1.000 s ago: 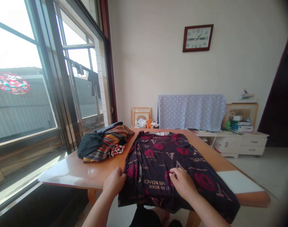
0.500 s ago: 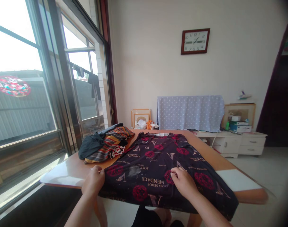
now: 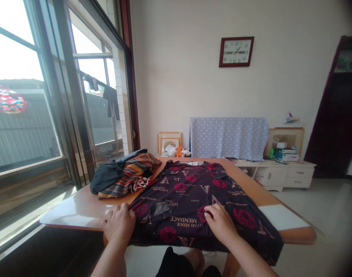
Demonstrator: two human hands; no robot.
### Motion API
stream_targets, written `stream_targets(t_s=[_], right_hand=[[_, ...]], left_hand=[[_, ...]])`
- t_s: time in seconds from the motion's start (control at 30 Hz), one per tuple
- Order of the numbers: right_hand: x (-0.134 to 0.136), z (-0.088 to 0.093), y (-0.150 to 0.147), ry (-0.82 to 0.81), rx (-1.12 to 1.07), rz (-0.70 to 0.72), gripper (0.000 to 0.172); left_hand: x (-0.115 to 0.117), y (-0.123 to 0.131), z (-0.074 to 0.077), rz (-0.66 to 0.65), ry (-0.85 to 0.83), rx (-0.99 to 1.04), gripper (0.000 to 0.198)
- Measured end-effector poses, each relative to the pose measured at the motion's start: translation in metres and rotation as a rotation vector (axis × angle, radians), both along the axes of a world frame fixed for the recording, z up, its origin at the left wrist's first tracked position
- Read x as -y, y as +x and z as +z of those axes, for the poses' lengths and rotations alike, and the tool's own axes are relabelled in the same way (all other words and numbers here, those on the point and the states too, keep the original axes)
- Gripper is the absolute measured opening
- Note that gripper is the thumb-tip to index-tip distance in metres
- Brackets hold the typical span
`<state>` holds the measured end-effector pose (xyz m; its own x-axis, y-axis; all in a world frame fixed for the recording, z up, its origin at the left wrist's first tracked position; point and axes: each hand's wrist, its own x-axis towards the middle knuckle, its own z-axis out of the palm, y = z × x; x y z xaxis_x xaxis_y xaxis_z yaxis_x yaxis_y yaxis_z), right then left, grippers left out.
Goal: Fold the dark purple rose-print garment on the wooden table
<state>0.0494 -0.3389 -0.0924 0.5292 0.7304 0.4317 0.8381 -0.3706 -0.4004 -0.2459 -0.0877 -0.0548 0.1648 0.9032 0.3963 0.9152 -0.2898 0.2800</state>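
Note:
A dark shirt [image 3: 193, 196] with red roses and gold lettering lies spread flat on the wooden table [image 3: 86, 204], collar away from me, hem hanging over the near edge. My left hand [image 3: 119, 223] is closed on the shirt's left side edge near the hem. My right hand [image 3: 220, 223] rests on the shirt's lower middle, fingers curled and pressing the cloth.
A pile of other clothes [image 3: 122, 175], black and striped, sits on the table's left by the window. A white pad [image 3: 282, 217] lies at the table's right end. Behind are a dotted grey cover [image 3: 227, 136], a low white cabinet [image 3: 282, 175] and a wall clock [image 3: 236, 51].
My left hand has pulled the folded left side of the shirt outward to the left, so the shirt now lies spread wide. My right hand has stayed on the cloth.

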Motion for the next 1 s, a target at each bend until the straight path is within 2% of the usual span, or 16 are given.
stream_targets(t_s=[0.17, 0.23, 0.43, 0.53, 0.6, 0.67, 0.77, 0.83, 0.93, 1.0], right_hand=[[0.008, 0.003, -0.007, -0.031, 0.047, 0.0, 0.022], [0.015, 0.004, -0.006, -0.04, 0.058, -0.035, 0.021], [0.044, 0.0, 0.005, -0.041, 0.072, -0.181, 0.021], [0.055, -0.003, 0.011, 0.011, 0.035, -0.168, 0.022], [0.062, -0.002, 0.016, 0.079, 0.014, -0.147, 0.024], [0.07, 0.0, 0.024, 0.156, -0.001, -0.181, 0.027], [0.09, 0.005, 0.044, 0.228, -0.041, -0.356, 0.031], [0.108, 0.009, 0.061, 0.208, -0.048, -0.506, 0.034], [0.135, 0.015, 0.082, 0.045, -0.042, -0.713, 0.04], [0.149, 0.017, 0.09, -0.086, -0.091, -0.789, 0.04]], left_hand=[[0.028, 0.03, -0.006, -0.344, 0.044, 0.01, 0.035], [0.033, 0.037, -0.01, -0.415, 0.021, -0.004, 0.034], [0.033, 0.039, -0.016, -0.324, -0.033, -0.03, 0.038], [0.039, 0.044, -0.015, -0.296, -0.01, -0.015, 0.038], [0.048, 0.054, -0.014, -0.331, 0.03, 0.001, 0.036], [0.06, 0.066, -0.012, -0.423, 0.067, 0.014, 0.034], [0.082, 0.09, -0.006, -0.599, 0.085, 0.02, 0.03], [0.098, 0.108, -0.002, -0.729, 0.072, 0.016, 0.028], [0.124, 0.134, 0.003, -0.934, 0.033, 0.004, 0.026], [0.142, 0.149, 0.004, -1.05, 0.01, -0.01, 0.024]])
